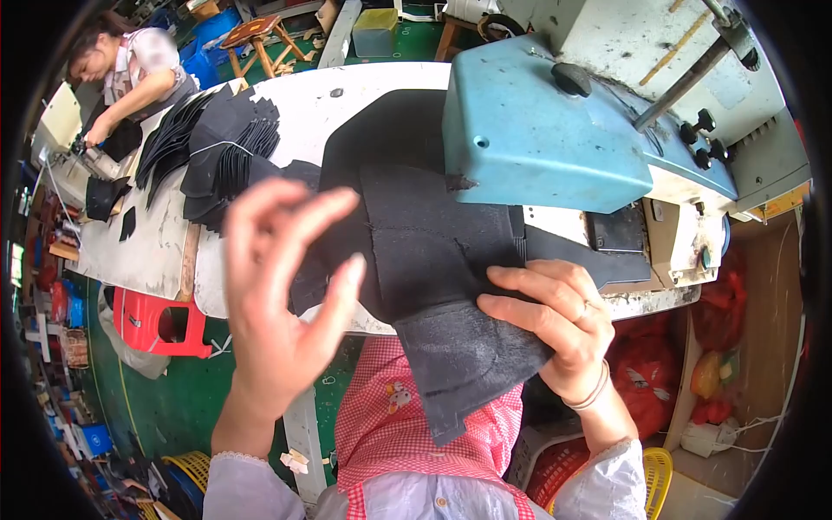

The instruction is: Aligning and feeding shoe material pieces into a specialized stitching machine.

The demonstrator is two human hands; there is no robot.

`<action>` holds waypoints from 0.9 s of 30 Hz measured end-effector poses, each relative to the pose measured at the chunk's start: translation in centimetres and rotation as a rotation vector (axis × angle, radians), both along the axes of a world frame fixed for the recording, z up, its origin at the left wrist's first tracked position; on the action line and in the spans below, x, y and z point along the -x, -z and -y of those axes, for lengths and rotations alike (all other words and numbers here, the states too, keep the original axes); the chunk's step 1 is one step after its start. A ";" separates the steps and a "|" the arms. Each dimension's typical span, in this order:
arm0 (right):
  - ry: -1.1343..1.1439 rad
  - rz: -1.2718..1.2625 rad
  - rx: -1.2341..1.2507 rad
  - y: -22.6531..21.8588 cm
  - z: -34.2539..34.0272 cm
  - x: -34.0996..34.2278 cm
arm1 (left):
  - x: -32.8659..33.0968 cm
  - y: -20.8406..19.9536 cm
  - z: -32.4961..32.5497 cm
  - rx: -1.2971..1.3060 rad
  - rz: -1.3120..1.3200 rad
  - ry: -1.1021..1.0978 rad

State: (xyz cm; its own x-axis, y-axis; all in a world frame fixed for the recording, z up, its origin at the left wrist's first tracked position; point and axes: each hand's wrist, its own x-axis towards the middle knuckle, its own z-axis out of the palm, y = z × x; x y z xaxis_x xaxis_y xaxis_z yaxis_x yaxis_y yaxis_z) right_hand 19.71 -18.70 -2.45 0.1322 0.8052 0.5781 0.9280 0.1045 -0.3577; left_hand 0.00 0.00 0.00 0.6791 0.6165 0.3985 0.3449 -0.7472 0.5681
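A black sewn fabric piece (425,260) with seams across it lies partly under the blue housing of a machine (546,130). Its near flap (468,355), paler and scuffed, hangs over the table's front edge above my lap. My right hand (563,325), with a ring on one finger, grips the piece's right side; its fingers lie on top and the thumb is hidden. Raised to the left of the piece, my left hand (286,303) is slightly blurred, with fingers bent and apart and nothing between them. More black pieces (308,260) lie partly behind that hand.
Bundled black pieces (230,147) are stacked on the white table (299,91) at left. Beyond them another person (130,78) works at a sewing machine (100,165). A red plastic stool (160,321) stands below left; red bags (646,373) sit under the table at right.
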 end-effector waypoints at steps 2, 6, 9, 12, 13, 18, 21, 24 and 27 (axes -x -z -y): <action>-0.018 0.019 0.052 -0.4 -0.1 1.0 | -1.2 0.2 -1.5 -0.170 0.021 0.319; -0.034 -0.046 0.047 -0.2 0.1 -0.3 | -5.0 2.6 0.6 -0.155 -0.133 0.534; -0.063 -0.069 0.039 0.2 -0.5 -0.7 | -4.5 2.2 0.4 -0.258 -0.213 0.470; -0.054 -0.084 0.027 0.4 -0.5 -0.7 | -4.6 2.1 0.5 -0.261 -0.214 0.460; -0.056 -0.091 0.027 0.5 -0.5 -0.7 | -4.7 2.1 0.5 -0.258 -0.222 0.459; -0.040 -0.119 0.032 0.4 -0.7 -1.4 | -5.5 1.9 0.4 -0.141 -0.225 0.508; -0.042 -0.026 0.041 0.2 -0.7 -1.9 | -5.4 1.8 0.4 -0.168 -0.258 0.509; -0.052 0.001 0.017 0.5 -0.1 -2.1 | -5.7 1.8 0.3 -0.186 -0.247 0.520; -0.130 0.028 -0.027 0.9 0.1 -2.9 | -6.0 1.5 0.3 -0.195 -0.249 0.526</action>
State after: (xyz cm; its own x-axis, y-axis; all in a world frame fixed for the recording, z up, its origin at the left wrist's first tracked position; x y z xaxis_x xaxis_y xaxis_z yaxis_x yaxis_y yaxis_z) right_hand 22.62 -18.85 -3.33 0.0113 0.7984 0.6020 0.9154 0.2341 -0.3276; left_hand 6.02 -0.26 -1.48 0.9596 0.1050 0.2609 0.0063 -0.9355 0.3532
